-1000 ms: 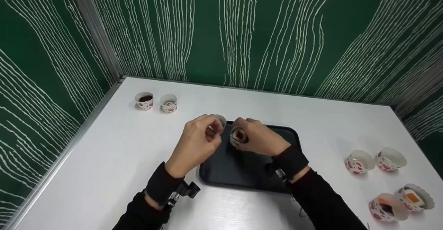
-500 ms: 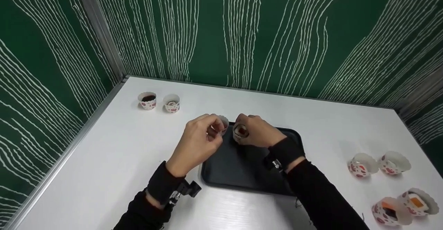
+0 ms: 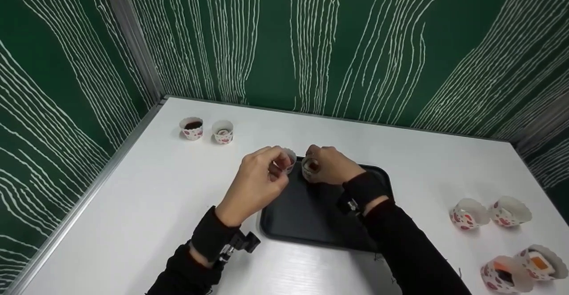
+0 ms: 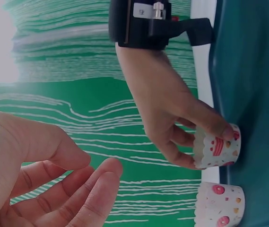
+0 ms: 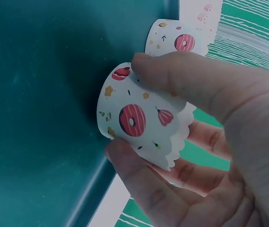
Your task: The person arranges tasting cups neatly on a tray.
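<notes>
Little donut-print paper cup point(image 5: 141, 118) pinched between thumb and fingers point(image 5: 181, 78), tilted; a second matching cup point(image 5: 177, 40) just beyond the fingertips.

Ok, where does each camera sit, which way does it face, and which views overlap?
Head: above, looking down at black tray, both hands, sleeves.
Left wrist: at left hand, fingers in foreground, facing right hand gripping held cup.
Right wrist: close on right hand's fingers around that cup, beside tray.
Shared: the held cup and second cup.
</notes>
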Action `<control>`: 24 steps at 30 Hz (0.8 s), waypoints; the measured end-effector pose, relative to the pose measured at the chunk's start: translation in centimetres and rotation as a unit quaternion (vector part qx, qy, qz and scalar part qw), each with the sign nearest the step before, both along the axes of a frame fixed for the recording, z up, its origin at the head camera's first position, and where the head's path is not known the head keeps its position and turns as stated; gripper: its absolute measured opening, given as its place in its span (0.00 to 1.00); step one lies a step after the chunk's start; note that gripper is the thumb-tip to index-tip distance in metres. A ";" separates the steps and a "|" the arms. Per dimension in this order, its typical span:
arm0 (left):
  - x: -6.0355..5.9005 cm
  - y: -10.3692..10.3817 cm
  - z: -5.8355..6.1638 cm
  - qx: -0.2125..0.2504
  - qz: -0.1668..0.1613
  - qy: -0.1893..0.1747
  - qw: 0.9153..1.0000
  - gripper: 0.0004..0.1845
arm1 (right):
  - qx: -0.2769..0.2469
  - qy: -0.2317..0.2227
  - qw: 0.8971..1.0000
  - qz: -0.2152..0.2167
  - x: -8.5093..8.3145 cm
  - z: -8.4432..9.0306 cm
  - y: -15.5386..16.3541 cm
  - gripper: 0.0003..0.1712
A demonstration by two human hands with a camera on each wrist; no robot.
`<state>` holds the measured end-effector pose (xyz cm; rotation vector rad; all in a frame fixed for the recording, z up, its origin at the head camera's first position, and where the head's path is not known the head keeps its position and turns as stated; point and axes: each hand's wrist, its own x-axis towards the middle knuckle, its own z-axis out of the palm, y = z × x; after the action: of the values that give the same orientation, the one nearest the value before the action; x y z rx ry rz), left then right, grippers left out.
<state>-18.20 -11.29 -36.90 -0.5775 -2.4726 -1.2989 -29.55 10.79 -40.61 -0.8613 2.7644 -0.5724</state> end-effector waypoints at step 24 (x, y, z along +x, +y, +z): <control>-0.1 0.1 -0.3 -0.008 -0.005 0.001 1.000 0.10 | -0.012 0.031 0.999 -0.010 -0.1 -0.7 0.3 0.33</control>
<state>-18.35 -11.22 -37.23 -0.5939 -2.4830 -1.2835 -29.68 11.07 -41.29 -0.8713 2.8304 -0.5929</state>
